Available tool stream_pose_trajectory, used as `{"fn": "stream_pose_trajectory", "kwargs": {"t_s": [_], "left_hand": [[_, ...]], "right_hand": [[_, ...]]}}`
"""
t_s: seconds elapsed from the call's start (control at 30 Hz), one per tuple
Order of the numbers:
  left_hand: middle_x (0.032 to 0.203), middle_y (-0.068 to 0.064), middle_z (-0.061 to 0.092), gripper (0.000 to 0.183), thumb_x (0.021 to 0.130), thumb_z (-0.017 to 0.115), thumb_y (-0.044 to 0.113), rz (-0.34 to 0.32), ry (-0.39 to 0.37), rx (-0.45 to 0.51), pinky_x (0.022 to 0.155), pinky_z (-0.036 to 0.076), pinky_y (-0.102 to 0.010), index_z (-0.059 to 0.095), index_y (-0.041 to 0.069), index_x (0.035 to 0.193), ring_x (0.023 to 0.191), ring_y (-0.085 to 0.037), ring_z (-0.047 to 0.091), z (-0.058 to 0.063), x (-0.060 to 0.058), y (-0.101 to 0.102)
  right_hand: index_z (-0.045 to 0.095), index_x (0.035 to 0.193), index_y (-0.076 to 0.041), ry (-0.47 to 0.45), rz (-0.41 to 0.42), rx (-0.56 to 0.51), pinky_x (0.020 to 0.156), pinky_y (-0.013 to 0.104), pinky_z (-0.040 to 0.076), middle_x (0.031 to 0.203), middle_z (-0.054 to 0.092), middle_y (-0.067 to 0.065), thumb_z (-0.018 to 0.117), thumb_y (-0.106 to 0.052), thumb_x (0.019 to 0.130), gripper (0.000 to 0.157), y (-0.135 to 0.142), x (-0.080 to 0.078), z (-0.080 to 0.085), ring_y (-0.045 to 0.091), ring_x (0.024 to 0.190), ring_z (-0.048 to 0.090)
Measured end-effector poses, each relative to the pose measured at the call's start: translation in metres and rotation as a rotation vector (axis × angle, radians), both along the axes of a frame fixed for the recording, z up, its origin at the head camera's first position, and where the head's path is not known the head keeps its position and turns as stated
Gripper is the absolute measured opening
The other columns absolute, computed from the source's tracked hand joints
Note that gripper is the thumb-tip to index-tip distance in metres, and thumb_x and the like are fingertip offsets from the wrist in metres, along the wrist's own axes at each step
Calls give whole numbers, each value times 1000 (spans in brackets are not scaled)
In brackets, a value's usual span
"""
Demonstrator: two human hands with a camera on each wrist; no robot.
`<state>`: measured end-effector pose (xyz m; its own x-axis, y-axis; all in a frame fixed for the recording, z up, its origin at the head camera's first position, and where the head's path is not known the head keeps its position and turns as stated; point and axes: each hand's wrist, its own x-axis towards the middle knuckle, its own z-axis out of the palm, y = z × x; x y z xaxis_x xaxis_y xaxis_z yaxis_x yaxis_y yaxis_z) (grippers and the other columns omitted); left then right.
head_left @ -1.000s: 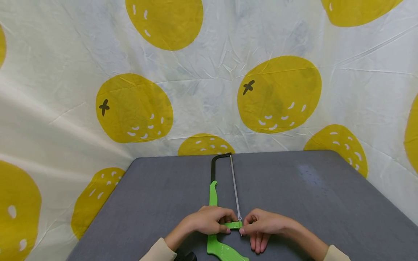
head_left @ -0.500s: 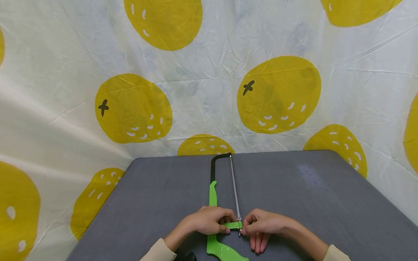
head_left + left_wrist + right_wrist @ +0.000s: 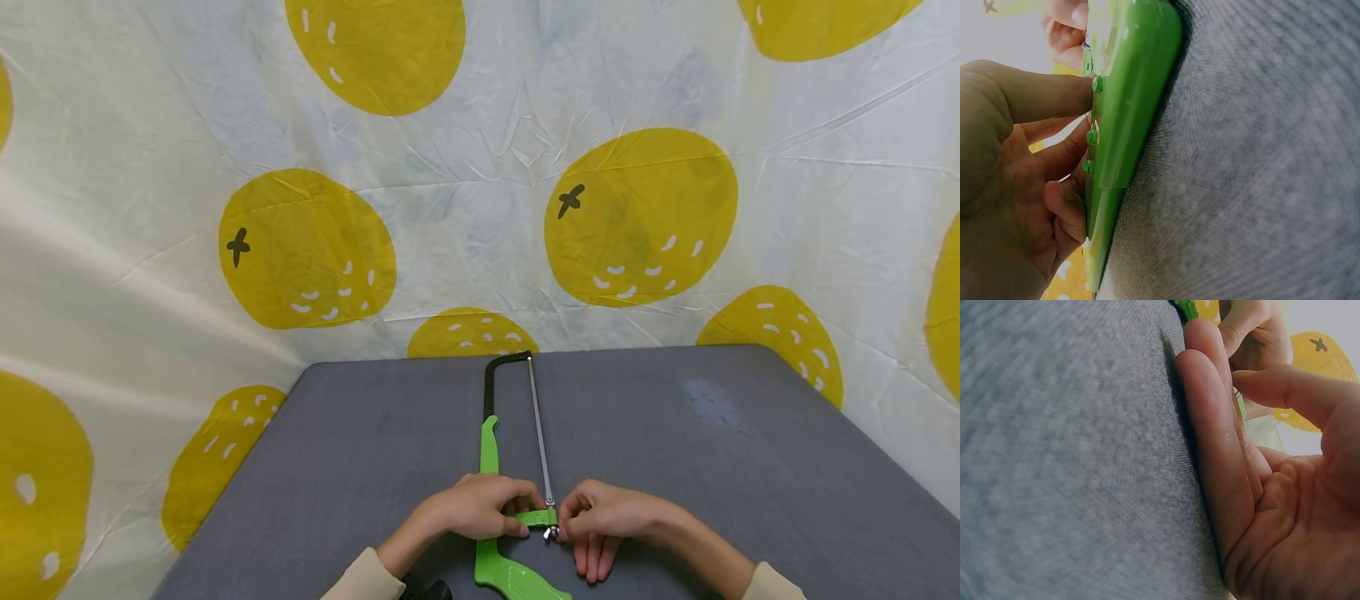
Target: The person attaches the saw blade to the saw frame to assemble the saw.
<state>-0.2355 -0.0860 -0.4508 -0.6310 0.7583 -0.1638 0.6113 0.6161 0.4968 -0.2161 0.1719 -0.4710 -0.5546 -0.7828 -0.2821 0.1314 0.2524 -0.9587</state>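
Note:
A hacksaw (image 3: 489,450) with a green handle and black front bow lies on the table, pointing away from me. Its thin grey blade (image 3: 538,433) runs along the right side. My left hand (image 3: 480,506) grips the green frame near the short cross arm (image 3: 536,518), thumb and fingers curled at it. At the near end of the blade sits a small metal wing nut (image 3: 551,534). My right hand (image 3: 618,510) has thumb and index finger pinched at that nut, while its other fingers (image 3: 1216,425) rest extended on the tabletop. The left wrist view shows the green frame (image 3: 1129,94) close up.
The table (image 3: 375,433) has a grey cloth surface. Behind and beside it hangs a pale sheet (image 3: 465,225) printed with yellow fruit. A dark rounded object (image 3: 437,591) shows at the bottom edge by the left wrist.
The wing nut has turned at the right fingertips, and its wings now show at another angle. The left hand and hacksaw keep their places.

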Motion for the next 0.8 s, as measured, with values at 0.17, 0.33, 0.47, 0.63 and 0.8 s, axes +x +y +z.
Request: {"fn": "stream_pose_trajectory", "kwargs": {"t_s": [0.17, 0.33, 0.47, 0.63, 0.8], "left_hand": [[98, 19, 70, 27, 96, 74, 25, 3, -6, -4, 77, 45, -21, 69, 33, 122, 83, 8, 58, 0, 0, 0], [97, 20, 69, 27, 96, 74, 25, 6, -12, -3, 76, 44, -21, 69, 34, 122, 83, 9, 57, 0, 0, 1], [95, 21, 68, 27, 96, 74, 25, 4, -13, 2, 75, 44, -20, 70, 34, 121, 81, 9, 57, -1, 0, 1], [94, 21, 67, 26, 96, 74, 25, -2, -13, 5, 74, 44, -20, 70, 34, 120, 81, 9, 57, -1, -1, 0], [95, 21, 68, 26, 96, 73, 25, -6, -14, 3, 75, 44, -20, 70, 34, 121, 81, 8, 57, -1, -1, 0]], "right_hand": [[68, 96, -2, -17, 1, -10, 52, 24, 57, 69, 73, 3, 57, -9, 96, 13, 0, 0, -1, 6, 56, 70], [67, 96, -4, -27, -1, -16, 52, 24, 57, 68, 73, 3, 59, -9, 97, 9, 0, -1, -3, 5, 56, 70], [66, 96, -4, -28, -2, -20, 51, 24, 57, 68, 73, 3, 60, -9, 97, 8, 1, -1, -3, 5, 55, 70], [65, 96, -4, -34, -4, -24, 51, 23, 57, 68, 73, 3, 60, -8, 96, 7, 0, -1, -3, 6, 55, 70], [64, 97, -3, -35, -9, -31, 50, 23, 56, 67, 72, 3, 59, -7, 97, 6, -1, -2, -4, 6, 54, 70]]}}
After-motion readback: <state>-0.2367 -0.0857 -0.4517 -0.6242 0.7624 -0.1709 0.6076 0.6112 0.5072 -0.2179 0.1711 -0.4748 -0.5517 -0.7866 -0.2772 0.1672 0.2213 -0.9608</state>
